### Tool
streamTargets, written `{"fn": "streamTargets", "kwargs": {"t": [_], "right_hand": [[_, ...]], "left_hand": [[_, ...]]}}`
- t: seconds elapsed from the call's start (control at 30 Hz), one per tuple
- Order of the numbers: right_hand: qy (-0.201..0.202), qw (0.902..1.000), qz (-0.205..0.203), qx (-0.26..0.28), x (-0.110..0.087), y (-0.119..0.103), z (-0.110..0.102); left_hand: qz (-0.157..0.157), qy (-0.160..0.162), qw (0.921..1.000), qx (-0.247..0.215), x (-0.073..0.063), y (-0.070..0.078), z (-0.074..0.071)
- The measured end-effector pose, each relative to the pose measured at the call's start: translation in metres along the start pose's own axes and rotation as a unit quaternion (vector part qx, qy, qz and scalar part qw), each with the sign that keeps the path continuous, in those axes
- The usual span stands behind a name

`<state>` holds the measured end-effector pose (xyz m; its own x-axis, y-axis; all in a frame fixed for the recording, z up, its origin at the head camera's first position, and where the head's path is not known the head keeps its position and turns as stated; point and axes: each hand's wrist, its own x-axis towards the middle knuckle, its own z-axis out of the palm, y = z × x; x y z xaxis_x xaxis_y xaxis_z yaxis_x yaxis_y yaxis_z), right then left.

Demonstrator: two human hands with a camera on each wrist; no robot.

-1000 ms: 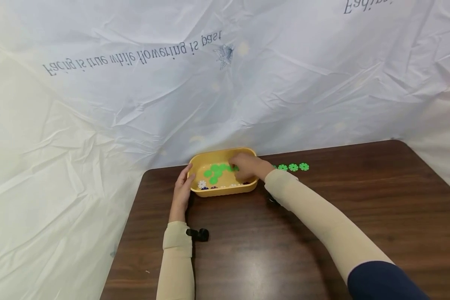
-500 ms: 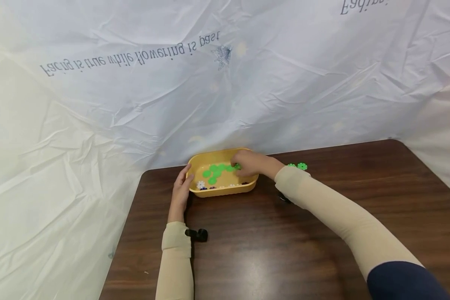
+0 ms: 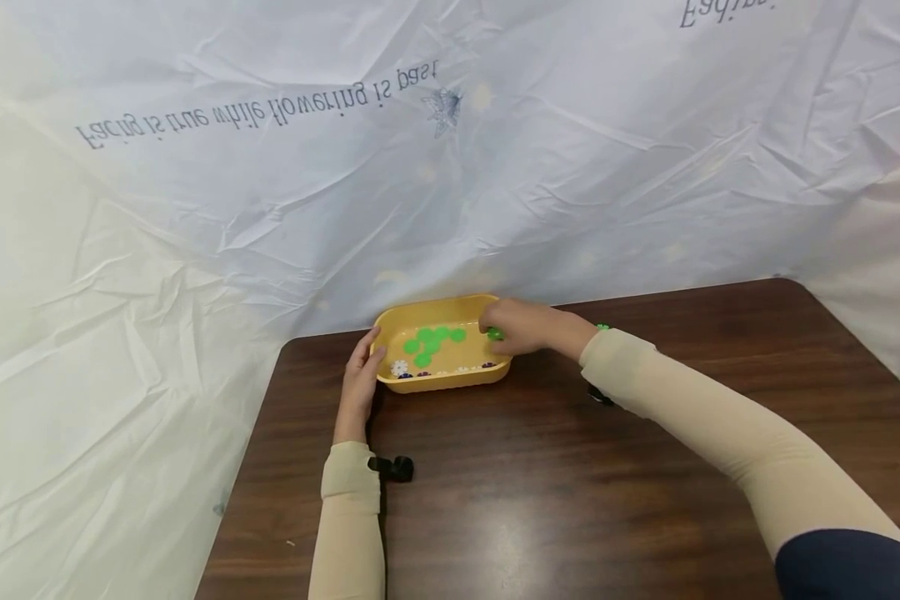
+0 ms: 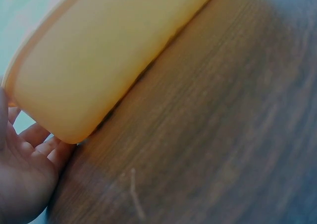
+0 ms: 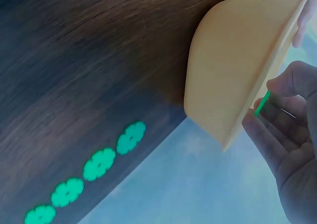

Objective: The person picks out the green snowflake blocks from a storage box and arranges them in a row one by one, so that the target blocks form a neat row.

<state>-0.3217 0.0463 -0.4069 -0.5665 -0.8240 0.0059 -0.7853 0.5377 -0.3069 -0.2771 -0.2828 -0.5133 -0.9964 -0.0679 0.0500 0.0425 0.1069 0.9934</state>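
Two hands (image 3: 358, 382), one yellow tray (image 3: 444, 383)

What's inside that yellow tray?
Green discs, a white flower-shaped piece, and other white and dark pieces partly hidden by the near wall. The right hand covers some of the right end.

Screened-off tabletop spot; home, office or lab, can't tell. Dark wood-grain table (image 3: 480, 450), rounded far corners. Creased pale sheeting (image 3: 270, 200) behind and at both sides, printed with flipped lettering (image 3: 277, 112), bluish flower (image 3: 444, 110); hides room beyond.
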Motion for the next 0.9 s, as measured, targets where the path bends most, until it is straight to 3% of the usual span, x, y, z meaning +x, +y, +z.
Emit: {"fn": "streamTargets", "kwargs": {"t": [0.3, 0.6, 0.9], "right_hand": [[0.005, 0.9999, 0.014, -0.007, -0.026, 0.007, -0.012], [-0.002, 0.9982, 0.059, 0.015, -0.055, 0.028, -0.013], [0.005, 0.9962, 0.085, 0.02, -0.083, 0.048, -0.005]], "left_hand": [[-0.014, -0.018, 0.9997, -0.011, 0.0, 0.002, -0.004], [-0.016, -0.03, 0.9994, -0.011, -0.017, 0.034, -0.001], [-0.016, -0.034, 0.9992, -0.013, -0.017, 0.032, 0.0]]}}
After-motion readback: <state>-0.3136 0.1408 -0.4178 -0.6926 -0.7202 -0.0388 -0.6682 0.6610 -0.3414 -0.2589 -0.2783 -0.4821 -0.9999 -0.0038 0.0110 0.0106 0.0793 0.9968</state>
